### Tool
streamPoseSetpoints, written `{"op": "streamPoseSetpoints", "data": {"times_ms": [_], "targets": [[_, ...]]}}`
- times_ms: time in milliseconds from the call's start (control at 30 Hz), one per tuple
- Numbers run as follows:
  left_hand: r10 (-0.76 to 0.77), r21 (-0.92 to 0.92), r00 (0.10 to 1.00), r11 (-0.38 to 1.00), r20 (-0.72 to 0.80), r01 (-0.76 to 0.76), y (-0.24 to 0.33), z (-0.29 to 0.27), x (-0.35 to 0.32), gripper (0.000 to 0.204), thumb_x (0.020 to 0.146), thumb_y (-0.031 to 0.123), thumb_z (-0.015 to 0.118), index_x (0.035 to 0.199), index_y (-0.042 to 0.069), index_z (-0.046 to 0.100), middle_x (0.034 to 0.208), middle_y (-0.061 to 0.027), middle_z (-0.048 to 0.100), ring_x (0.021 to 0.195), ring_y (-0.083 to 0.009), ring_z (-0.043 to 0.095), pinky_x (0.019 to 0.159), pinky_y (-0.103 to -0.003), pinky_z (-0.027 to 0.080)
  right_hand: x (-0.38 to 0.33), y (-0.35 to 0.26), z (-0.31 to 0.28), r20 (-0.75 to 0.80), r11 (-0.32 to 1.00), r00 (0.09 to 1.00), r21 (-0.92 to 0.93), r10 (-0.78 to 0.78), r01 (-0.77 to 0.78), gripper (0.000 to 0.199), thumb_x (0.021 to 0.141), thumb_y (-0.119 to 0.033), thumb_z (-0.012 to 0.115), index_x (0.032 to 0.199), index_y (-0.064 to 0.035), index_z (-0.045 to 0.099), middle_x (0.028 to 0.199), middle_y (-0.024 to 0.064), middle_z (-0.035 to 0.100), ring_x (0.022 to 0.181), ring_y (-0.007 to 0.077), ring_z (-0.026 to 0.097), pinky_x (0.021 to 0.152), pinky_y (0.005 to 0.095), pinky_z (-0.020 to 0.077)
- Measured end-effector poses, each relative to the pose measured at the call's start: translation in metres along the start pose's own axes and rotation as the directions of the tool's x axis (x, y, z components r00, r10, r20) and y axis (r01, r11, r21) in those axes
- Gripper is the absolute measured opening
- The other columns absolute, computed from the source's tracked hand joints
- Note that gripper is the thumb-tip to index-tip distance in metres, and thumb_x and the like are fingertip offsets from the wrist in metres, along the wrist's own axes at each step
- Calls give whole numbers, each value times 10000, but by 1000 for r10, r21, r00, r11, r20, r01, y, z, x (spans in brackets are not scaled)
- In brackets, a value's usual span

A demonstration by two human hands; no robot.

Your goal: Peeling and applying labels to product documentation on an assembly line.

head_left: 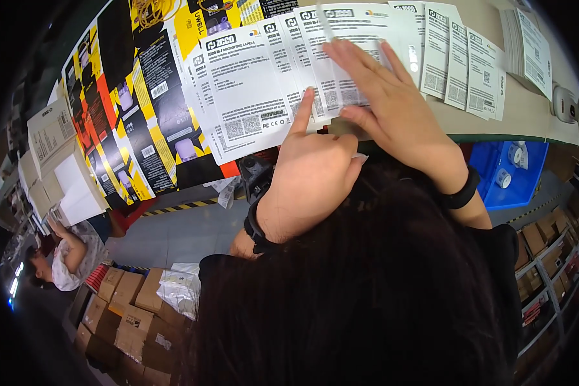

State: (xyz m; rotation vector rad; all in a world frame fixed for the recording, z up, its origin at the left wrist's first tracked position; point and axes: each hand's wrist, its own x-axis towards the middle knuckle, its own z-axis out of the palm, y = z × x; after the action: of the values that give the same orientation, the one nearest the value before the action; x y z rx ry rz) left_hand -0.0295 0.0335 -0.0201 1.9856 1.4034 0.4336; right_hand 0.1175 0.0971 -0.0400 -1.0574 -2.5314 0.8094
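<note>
Beige worktop [489, 96] carries a fanned row of white printed leaflets [251, 90] near its front edge, with flat black-and-yellow carton blanks [141, 109] toward its left end and a further leaflet stack [527, 45] at the right. Her left hand [312, 174] is loosely curled, forefinger stretched onto the leaflets; her right hand [392, 109] lies spread flat on them. Even palm pressure while the forefinger slides one sheet would likely keep the fan tidy.
</note>
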Motion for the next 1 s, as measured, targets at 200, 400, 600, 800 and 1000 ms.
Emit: {"op": "streamPoseSetpoints", "data": {"times_ms": [200,400,600,800,1000], "targets": [[27,45,1000,999,1,-27,0,-2,-3,140,710,140,653,640,55,566,494,-93,513,518,-265,546,1068,-449,223,-7,2,-6,-7,999,999,-1,50,-50,644,811,-165,552,1370,-85,241,1361,37,388,1275,249,320,1088,457,124],[96,93,991,990,89,-104,4,8,9,144,723,139,633,647,46,555,508,-99,522,540,-272,552,1078,-437,204,-18,15,-14,-10,993,994,-50,106,-106,627,824,-161,539,1373,-88,244,1361,48,389,1266,253,335,1090,458,77],[57,101,986,992,157,-73,4,11,12,157,733,136,618,641,37,538,512,-105,527,563,-280,557,1088,-427,178,-28,27,-34,-93,983,982,-71,161,-168,511,815,-119,562,1290,-65,383,1314,81,423,1209,245,395,1039,397,213],[54,104,986,992,157,-71,3,14,16,169,742,144,610,638,36,532,509,-109,521,560,-284,554,1094,-425,157,-17,29,-21,-235,682,791,673,565,-287,166,832,-95,593,979,-17,597,865,53,601,785,108,551,694,209,426],[55,73,986,995,159,-67,0,14,20,172,748,145,606,639,37,531,510,-107,518,551,-287,550,1096,-424,153,-3,45,-13,-51,543,815,769,577,-336,119,840,-130,602,844,-11,606,666,-25,535,581,31,447,537,164,351]]}}
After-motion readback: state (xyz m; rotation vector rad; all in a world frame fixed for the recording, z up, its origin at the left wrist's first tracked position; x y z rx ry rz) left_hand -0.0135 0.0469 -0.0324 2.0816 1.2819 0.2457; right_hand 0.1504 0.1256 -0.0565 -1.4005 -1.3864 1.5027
